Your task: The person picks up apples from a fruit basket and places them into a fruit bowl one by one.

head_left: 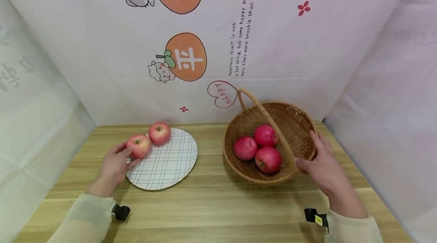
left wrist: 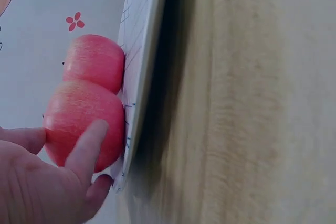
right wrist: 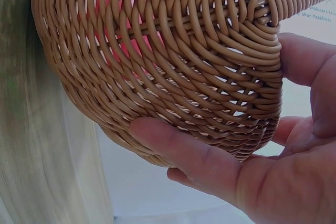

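Note:
My left hand (head_left: 114,162) holds a pink-red apple (head_left: 139,146) from its left side; the fingers lie against its skin in the left wrist view. This apple is at the left edge of a round white plate (head_left: 181,163) with a checked line pattern. A second apple (head_left: 159,133) touches it on the plate's far side. On the right, my right hand (head_left: 324,163) grips the brown wicker basket (head_left: 235,123) by its right side, thumb at the rim near the handle and fingers along the outer weave (right wrist: 210,87). Inside lie three darker red apples (head_left: 268,159).
The basket's arched handle (head_left: 264,112) rises over the apples. A wood-grain table (head_left: 191,212) carries everything. Behind it hangs a white printed cloth (head_left: 273,46), with pale cloth walls (head_left: 392,102) at both sides.

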A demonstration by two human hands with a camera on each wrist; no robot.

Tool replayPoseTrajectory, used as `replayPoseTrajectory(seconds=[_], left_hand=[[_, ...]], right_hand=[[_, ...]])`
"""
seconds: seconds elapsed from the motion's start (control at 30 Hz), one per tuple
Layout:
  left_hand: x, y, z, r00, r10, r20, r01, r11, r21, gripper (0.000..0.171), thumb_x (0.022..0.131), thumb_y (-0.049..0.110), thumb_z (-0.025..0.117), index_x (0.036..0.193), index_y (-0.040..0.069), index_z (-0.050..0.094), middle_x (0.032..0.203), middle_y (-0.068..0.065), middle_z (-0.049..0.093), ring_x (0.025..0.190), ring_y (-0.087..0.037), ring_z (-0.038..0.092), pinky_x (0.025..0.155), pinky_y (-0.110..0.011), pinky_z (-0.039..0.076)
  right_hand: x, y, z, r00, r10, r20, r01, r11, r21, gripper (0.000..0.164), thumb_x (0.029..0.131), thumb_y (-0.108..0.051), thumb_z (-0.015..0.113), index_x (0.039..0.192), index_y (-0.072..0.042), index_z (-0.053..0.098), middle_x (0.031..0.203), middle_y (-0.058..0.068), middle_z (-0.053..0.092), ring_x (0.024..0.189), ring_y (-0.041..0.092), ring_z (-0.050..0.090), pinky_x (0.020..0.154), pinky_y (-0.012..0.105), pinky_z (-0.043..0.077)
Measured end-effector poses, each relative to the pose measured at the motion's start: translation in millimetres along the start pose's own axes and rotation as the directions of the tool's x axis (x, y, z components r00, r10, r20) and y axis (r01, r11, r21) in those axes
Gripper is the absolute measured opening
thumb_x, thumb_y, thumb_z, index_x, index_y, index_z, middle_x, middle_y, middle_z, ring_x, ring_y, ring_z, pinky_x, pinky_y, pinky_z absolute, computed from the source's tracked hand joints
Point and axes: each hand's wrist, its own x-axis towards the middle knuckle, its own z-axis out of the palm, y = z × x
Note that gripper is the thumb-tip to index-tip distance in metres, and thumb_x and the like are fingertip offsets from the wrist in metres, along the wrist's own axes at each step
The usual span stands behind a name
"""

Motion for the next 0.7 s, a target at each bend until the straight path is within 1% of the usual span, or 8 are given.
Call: replayPoseTrajectory(seconds=[0.13, 0.23, 0.33, 0.43, 0.5, 0.57, 0.63, 0.7], left_hand=[[-3.0, 3.7, 3.7, 0.998, -0.018, -0.056, 0.019, 1.000, 0.024, 0.064, 0.107, 0.016, 0.042, 0.161, 0.008, 0.008, 0.163, -0.017, 0.007, 0.141, -0.033, 0.025, 0.094, -0.035, 0.051], [-6.2, 6.3, 3.2, 0.997, -0.044, -0.062, 0.044, 0.999, -0.008, 0.066, 0.107, 0.016, 0.043, 0.161, 0.009, 0.007, 0.164, -0.014, 0.003, 0.143, -0.032, 0.020, 0.094, -0.037, 0.051], [-9.3, 9.3, 0.5, 0.997, -0.056, -0.051, 0.054, 0.998, -0.038, 0.069, 0.106, 0.018, 0.045, 0.161, 0.009, 0.005, 0.164, -0.013, 0.002, 0.143, -0.028, 0.019, 0.092, -0.038, 0.052], [-12.3, 13.4, -2.2, 0.998, -0.047, -0.045, 0.045, 0.998, -0.045, 0.071, 0.105, 0.017, 0.047, 0.160, 0.008, 0.003, 0.158, -0.015, 0.011, 0.131, -0.024, 0.030, 0.091, -0.039, 0.053], [-16.3, 16.8, -4.6, 0.998, -0.037, -0.048, 0.035, 0.999, -0.029, 0.072, 0.104, 0.016, 0.048, 0.160, 0.008, 0.002, 0.154, -0.014, 0.014, 0.120, -0.021, 0.035, 0.091, -0.039, 0.052], [-21.7, 20.6, -6.7, 0.998, -0.019, -0.057, 0.018, 1.000, -0.009, 0.074, 0.104, 0.016, 0.049, 0.160, 0.009, 0.002, 0.152, -0.014, 0.014, 0.116, -0.020, 0.036, 0.091, -0.038, 0.052], [-28.1, 25.4, -8.8, 0.998, 0.005, -0.062, -0.005, 1.000, -0.001, 0.075, 0.104, 0.017, 0.051, 0.161, 0.012, 0.003, 0.158, -0.013, 0.009, 0.125, -0.026, 0.035, 0.091, -0.037, 0.052], [-35.3, 31.0, -8.7, 0.997, 0.023, -0.073, -0.024, 1.000, -0.005, 0.076, 0.103, 0.016, 0.054, 0.162, 0.015, 0.005, 0.163, -0.007, 0.002, 0.133, -0.028, 0.032, 0.090, -0.037, 0.053]], right_hand=[[-0.5, -1.1, -2.3, 1.000, 0.007, 0.005, -0.007, 1.000, -0.018, 0.104, 0.090, -0.016, 0.073, 0.161, -0.016, -0.004, 0.162, 0.013, -0.021, 0.139, 0.058, 0.007, 0.103, 0.068, 0.030], [-1.3, -1.2, -2.6, 1.000, 0.014, 0.011, -0.014, 0.999, -0.029, 0.104, 0.090, -0.018, 0.073, 0.161, -0.017, -0.004, 0.162, 0.013, -0.022, 0.139, 0.058, 0.008, 0.101, 0.067, 0.033], [-1.0, -0.4, -1.4, 1.000, 0.014, 0.009, -0.013, 1.000, -0.024, 0.104, 0.090, -0.016, 0.073, 0.161, -0.017, -0.004, 0.162, 0.013, -0.021, 0.138, 0.059, 0.010, 0.100, 0.064, 0.036], [-0.7, 0.3, -1.1, 1.000, 0.012, 0.008, -0.012, 1.000, -0.011, 0.104, 0.091, -0.015, 0.072, 0.161, -0.017, -0.005, 0.162, 0.014, -0.022, 0.138, 0.059, 0.011, 0.099, 0.062, 0.039], [-0.6, 0.6, -1.2, 1.000, 0.013, 0.009, -0.013, 1.000, -0.005, 0.104, 0.091, -0.014, 0.072, 0.161, -0.016, -0.005, 0.162, 0.014, -0.022, 0.138, 0.058, 0.010, 0.100, 0.062, 0.037], [-0.4, 0.8, -1.2, 1.000, 0.013, 0.010, -0.013, 1.000, 0.000, 0.104, 0.091, -0.014, 0.072, 0.161, -0.016, -0.005, 0.162, 0.014, -0.022, 0.139, 0.058, 0.008, 0.101, 0.064, 0.035], [-0.2, 0.7, -1.2, 1.000, 0.014, 0.009, -0.014, 1.000, -0.003, 0.104, 0.090, -0.014, 0.072, 0.161, -0.017, -0.004, 0.162, 0.013, -0.022, 0.139, 0.058, 0.007, 0.103, 0.066, 0.032], [0.1, 0.6, -1.1, 1.000, 0.011, 0.010, -0.011, 1.000, 0.002, 0.104, 0.090, -0.014, 0.072, 0.161, -0.017, -0.004, 0.162, 0.013, -0.022, 0.139, 0.058, 0.007, 0.103, 0.066, 0.032]])
